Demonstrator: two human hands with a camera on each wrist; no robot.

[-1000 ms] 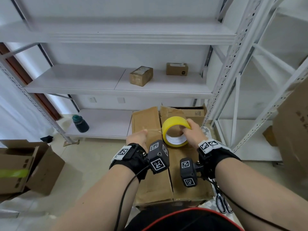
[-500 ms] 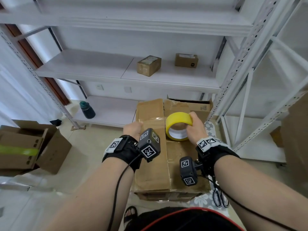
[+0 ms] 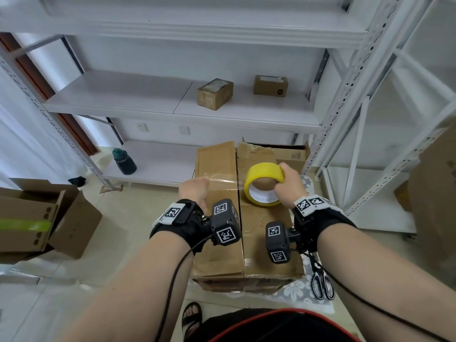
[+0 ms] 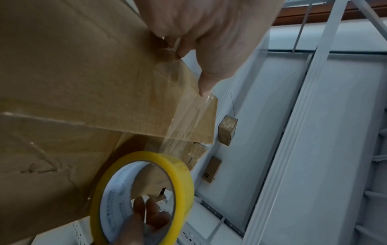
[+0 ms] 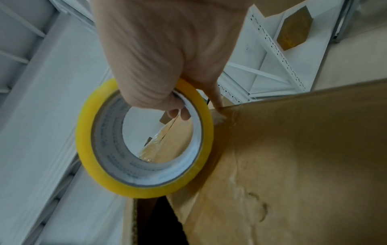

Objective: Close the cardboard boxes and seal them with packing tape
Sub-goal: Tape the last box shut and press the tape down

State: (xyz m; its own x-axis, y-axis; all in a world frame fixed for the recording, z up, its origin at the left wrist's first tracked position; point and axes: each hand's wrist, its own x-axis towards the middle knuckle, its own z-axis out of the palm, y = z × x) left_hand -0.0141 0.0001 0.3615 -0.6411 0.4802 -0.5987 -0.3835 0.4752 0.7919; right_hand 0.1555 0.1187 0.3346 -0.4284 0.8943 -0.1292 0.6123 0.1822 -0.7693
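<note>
Over creased cardboard box (image 3: 222,243): glossy clear tape strip (image 3: 223,180)

My right hand (image 3: 287,187) has drawn the yellow tape roll (image 3: 264,184) off to the right, away from my left hand (image 3: 195,191), which a second ago sat right beside it. A clear strip of tape (image 3: 223,178) now stretches between them across the seam of the box (image 3: 222,255). My left fingers (image 4: 206,82) pinch its loose end over the left flap.

Both hands are over the box (image 3: 222,243): left hand (image 3: 193,191) left of the roll (image 3: 264,185), right hand (image 3: 287,185) on it. Scissors (image 3: 322,283) lie behind the right hand.
</note>
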